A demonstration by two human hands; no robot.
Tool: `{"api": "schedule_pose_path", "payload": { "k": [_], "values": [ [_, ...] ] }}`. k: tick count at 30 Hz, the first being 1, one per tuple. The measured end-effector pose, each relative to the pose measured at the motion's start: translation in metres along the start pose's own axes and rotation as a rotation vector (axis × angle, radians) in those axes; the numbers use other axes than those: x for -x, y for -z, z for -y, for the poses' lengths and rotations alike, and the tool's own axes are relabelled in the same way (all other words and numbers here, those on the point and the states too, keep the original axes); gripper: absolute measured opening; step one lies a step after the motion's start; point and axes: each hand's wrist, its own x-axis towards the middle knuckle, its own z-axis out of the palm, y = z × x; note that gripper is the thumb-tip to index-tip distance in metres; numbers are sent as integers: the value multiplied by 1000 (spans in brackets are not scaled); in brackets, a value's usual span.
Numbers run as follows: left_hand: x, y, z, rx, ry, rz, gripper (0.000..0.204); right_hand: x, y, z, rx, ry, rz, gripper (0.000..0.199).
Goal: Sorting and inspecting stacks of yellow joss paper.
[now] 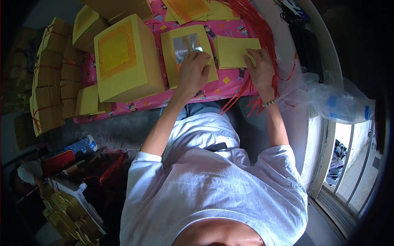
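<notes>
Item: yellow paper sheet with a silver foil square (188,51), upper centre of the frame, lying on the pink patterned cloth (227,84) that covers the surface.

Left hand (193,69): fingers bent down onto the lower right part of the foil square, pressing on it; whether a loose piece is pinched under the fingertips cannot be told.

Right hand (259,67): fingers spread flat on a small stack of plain yellow sheets (234,51), just right of the foil sheet and touching its edge; nothing clamped. A bead bracelet (269,103) sits at the wrist.

Adjacent: red strings (256,28), a loose bundle running from the upper edge down past the right hand and off the cloth's front edge. Thick yellow paper block with an orange square (125,59), left of the foil sheet. Tied bundles of yellow paper (51,78), far left. Clear plastic bag (332,100), right, by the window.

Risks, judged:
- Foil likely thin; sideways drag from the left fingertips could wrinkle or tear it.
- The foil sheet is unweighted elsewhere and could slide on the cloth.
- Right wrist lies among the strings; lifting it could snag them and pull the stack askew.
- The stack's top sheets may fan out if the right hand's pressure shifts.
</notes>
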Motion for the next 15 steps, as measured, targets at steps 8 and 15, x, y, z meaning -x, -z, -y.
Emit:
{"api": "schedule_pose_path", "payload": {
  "k": [8,15],
  "values": [
    [47,34,12,-69,10,55,34,2,5,49,-258,340,191,23],
    [56,30,24,-66,83,87,29,12,-21,68,-238,498,394,29]
  ]
}}
